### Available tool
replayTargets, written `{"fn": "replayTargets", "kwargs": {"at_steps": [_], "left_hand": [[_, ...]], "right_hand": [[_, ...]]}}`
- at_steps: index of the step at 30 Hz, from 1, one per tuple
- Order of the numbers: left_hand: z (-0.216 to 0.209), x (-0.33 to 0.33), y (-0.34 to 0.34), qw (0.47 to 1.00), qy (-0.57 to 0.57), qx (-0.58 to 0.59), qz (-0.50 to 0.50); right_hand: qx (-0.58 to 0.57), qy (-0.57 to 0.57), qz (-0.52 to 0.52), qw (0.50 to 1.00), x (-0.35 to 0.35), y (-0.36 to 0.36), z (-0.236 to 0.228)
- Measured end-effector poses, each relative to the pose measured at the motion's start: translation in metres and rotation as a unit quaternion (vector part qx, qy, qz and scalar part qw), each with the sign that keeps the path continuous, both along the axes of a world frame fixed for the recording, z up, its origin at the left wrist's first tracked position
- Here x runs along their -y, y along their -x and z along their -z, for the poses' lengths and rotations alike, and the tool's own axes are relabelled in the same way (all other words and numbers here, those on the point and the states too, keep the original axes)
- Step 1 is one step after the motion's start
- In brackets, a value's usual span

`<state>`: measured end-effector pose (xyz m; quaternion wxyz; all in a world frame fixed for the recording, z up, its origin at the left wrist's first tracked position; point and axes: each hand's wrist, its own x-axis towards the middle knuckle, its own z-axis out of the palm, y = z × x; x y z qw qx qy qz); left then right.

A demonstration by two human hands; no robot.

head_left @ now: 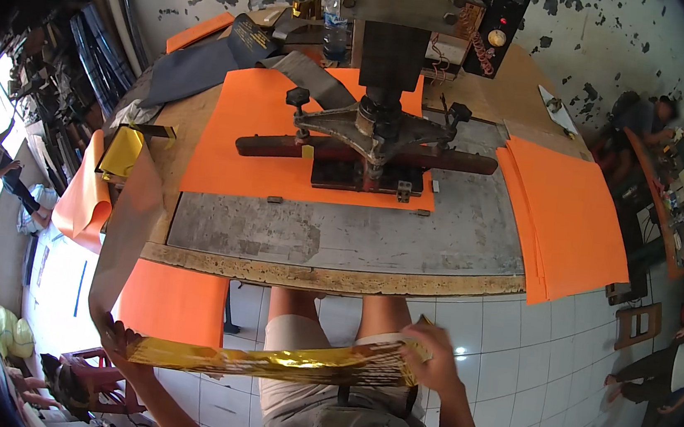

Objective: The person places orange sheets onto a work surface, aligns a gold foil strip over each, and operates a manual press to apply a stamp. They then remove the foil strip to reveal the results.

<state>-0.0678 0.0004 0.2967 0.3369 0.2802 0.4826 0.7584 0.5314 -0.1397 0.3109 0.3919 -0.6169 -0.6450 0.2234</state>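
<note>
A shiny gold foil strip (268,362), its lower part marked with see-through gaps, stretches across my lap between both hands. Its left end is gripped by my left hand (121,345), and a dull, translucent length of foil (120,248) runs up from there toward the gold foil roll (122,152) at the table's left edge. My right hand (433,358), slightly blurred, is closed round the other end. Beyond them on the table stands a stamping press (375,134). Under its head lies a large orange sheet (240,153), on the grey metal bed (339,238).
A stack of orange sheets (566,224) overhangs the table's right edge. More orange material (174,304) hangs below the front edge at left. Dark grey sheets (194,73), a water bottle (335,29) and a control box (494,38) are at the back. Other people are at both sides.
</note>
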Motion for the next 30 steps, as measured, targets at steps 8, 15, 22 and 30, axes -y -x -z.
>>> {"fn": "replayTargets", "kwargs": {"at_steps": [8, 15, 22, 30], "left_hand": [[0.011, 0.004, 0.045, 0.994, 0.079, 0.043, 0.065], [0.051, -0.009, 0.083, 0.953, 0.189, -0.237, -0.027], [0.078, -0.024, 0.121, 0.913, 0.305, -0.264, -0.060], [-0.054, -0.047, -0.002, 0.890, 0.044, -0.417, -0.181]], "right_hand": [[0.216, -0.201, 0.297, 0.908, -0.008, -0.062, 0.032], [0.207, -0.190, 0.288, 0.915, -0.015, -0.053, 0.044], [0.237, -0.168, 0.271, 0.918, -0.009, -0.056, 0.036], [0.271, -0.176, 0.288, 0.901, -0.016, -0.065, -0.005]]}}
